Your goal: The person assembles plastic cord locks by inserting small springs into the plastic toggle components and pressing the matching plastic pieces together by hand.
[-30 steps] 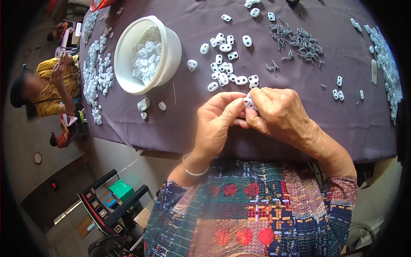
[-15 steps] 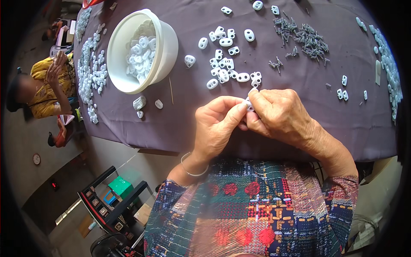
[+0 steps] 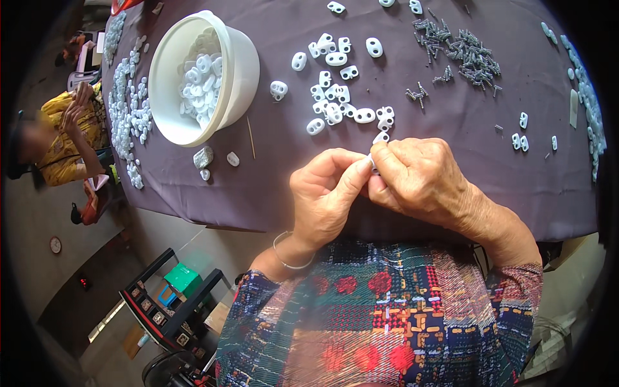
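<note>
My left hand (image 3: 327,195) and my right hand (image 3: 422,175) meet near the table's front edge, thumbs and fingers pinching one small white cord lock (image 3: 374,169). The fingers cover most of it. Just beyond my right fingertips shows another white piece (image 3: 381,137); whether it touches them I cannot tell. Past the hands lies a loose group of white two-holed cord locks (image 3: 365,115). To their right, farther back, are heaped small dark metal springs (image 3: 474,58).
A white plastic tub (image 3: 242,84) of white pieces stands at left. Beside it lie a thin stick (image 3: 251,137) and a grey lump (image 3: 203,157). White parts (image 3: 129,106) spread along the left edge, more (image 3: 583,90) along the right. Another person (image 3: 71,132) sits at far left.
The view has shifted slightly, so the tub and left-hand parts sit a little farther left. Both hands keep their pinch, and the held cord lock is turned and more covered now.
</note>
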A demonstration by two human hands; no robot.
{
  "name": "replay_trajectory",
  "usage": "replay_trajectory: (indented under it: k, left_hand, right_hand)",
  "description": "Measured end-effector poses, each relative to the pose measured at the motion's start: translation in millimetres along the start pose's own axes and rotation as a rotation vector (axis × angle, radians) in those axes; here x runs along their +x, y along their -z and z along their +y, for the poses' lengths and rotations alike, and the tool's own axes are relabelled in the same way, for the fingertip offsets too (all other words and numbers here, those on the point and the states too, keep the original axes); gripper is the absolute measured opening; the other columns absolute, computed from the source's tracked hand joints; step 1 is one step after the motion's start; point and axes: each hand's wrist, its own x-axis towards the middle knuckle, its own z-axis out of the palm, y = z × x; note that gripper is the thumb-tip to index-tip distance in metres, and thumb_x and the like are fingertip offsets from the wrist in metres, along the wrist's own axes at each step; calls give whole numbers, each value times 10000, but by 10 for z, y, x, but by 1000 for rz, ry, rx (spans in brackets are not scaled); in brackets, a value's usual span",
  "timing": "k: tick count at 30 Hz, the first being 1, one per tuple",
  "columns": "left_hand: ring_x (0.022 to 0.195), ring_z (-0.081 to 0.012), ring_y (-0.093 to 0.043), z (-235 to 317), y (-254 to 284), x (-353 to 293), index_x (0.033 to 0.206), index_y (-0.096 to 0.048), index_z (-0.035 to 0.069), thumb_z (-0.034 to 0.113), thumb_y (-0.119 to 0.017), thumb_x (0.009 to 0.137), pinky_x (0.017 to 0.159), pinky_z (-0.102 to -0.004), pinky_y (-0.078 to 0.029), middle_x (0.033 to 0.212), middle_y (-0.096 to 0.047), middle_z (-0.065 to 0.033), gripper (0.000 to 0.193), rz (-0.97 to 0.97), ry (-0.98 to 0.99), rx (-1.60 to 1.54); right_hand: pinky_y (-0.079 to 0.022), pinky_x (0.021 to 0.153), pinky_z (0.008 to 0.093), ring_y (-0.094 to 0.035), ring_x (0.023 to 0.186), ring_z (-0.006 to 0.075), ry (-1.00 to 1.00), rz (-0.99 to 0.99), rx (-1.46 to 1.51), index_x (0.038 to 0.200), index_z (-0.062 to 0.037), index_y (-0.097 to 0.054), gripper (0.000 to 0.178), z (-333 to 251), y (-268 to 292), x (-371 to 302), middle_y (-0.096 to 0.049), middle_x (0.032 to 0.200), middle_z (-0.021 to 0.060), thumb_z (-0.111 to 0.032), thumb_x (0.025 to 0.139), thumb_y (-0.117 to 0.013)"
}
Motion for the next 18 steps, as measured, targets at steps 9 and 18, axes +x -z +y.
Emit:
replay_trajectory:
  k: [9,18]
  left_hand:
    - [732,-69,-569,12,-19,6,918,-598,-53,33,-574,877,647,-190,-476,836,-624,-48,98,10,-17,24]
    - [727,-54,-550,0,-8,9,923,-593,-48,31,-566,882,641,-177,-458,836,-615,-35,93,-10,-25,34]
  right_hand:
    - [-450,439,318,-531,490,203,19,-22,-2,828,70,-545,231,5,-12,-22,-480,580,73,-68,658,-618]
    - [-434,436,319,-507,479,199,13,-58,-21,821,59,-535,209,11,-10,-33,-455,568,64,-73,679,-612]
